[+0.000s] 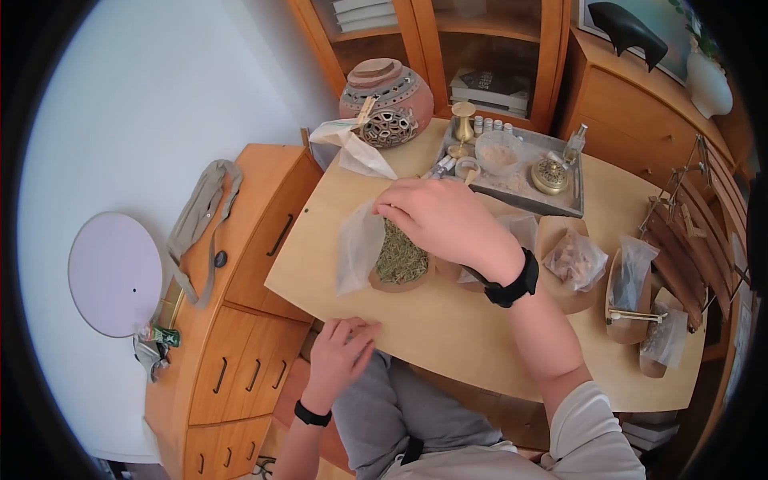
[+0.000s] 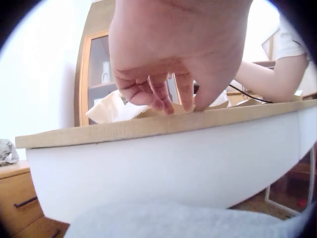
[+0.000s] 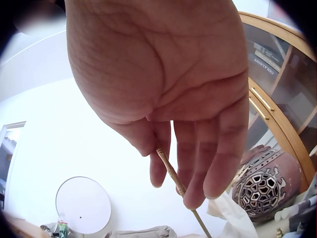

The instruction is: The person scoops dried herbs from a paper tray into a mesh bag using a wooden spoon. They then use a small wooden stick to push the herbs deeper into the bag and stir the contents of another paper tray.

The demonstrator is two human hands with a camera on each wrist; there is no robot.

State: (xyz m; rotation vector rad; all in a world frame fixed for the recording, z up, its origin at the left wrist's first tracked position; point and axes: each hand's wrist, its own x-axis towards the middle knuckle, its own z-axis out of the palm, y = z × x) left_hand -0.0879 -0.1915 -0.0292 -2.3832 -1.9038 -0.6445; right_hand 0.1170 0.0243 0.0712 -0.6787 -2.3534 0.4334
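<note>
My right hand [image 1: 448, 220] is over the table, above a heap of dried green herbs [image 1: 402, 256] on a brown tray [image 1: 380, 282]. Between thumb and fingers it pinches a thin brass-coloured stick [image 3: 171, 171] with a turned, ridged end; the stick slants downward in the right wrist view and is hidden in the head view. A translucent bag [image 1: 356, 254] lies left of the herbs. My left hand [image 1: 342, 352] is at the table's front edge, fingers loosely bent, fingertips [image 2: 169, 109] right at the edge and nothing held.
A grey tray [image 1: 512, 194] at the back carries a bowl of powder [image 1: 499, 154], a brass pot [image 1: 550, 176] and small bottles. Behind stands a pierced clay pot [image 1: 388, 100] with a white cloth [image 1: 356, 148]. Bagged materials [image 1: 576, 260] sit in brown trays at right.
</note>
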